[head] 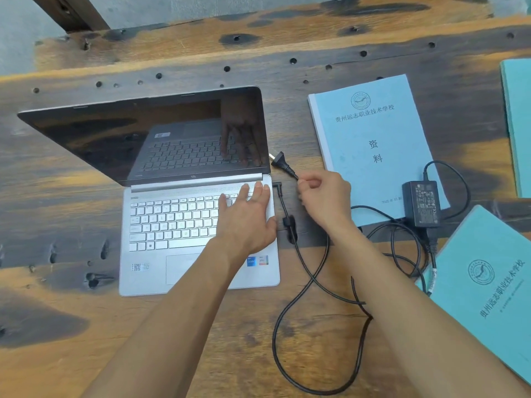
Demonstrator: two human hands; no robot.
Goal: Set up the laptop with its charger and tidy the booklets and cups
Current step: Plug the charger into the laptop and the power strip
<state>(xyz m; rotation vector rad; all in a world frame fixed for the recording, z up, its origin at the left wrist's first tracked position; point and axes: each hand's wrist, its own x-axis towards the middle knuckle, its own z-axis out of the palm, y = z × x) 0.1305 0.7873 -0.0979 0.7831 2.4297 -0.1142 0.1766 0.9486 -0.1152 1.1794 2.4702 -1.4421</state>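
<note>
Left hand (pixel 247 219): I lay it flat, fingers spread, on the laptop (pixel 198 234) keyboard's 3 o'clock edge.
Right hand (pixel 324 196): I pinch the mains cord just behind the wall plug (pixel 281 162).
Risk: the barrel connector (pixel 277 185) looks seated; tugging the looped cable (pixel 304 271) may unseat it.
Risk: the power brick (pixel 421 207) may drag off the blue booklet (pixel 370 145).
Surface: scarred, knotted wooden tabletop (pixel 71 326), grey floor at 12 o'clock.
Cups: none visible.

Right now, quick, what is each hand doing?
Left hand: open, lying flat on the laptop keyboard, holding nothing.
Right hand: closed, pinching the black cord just behind the wall plug.
</note>
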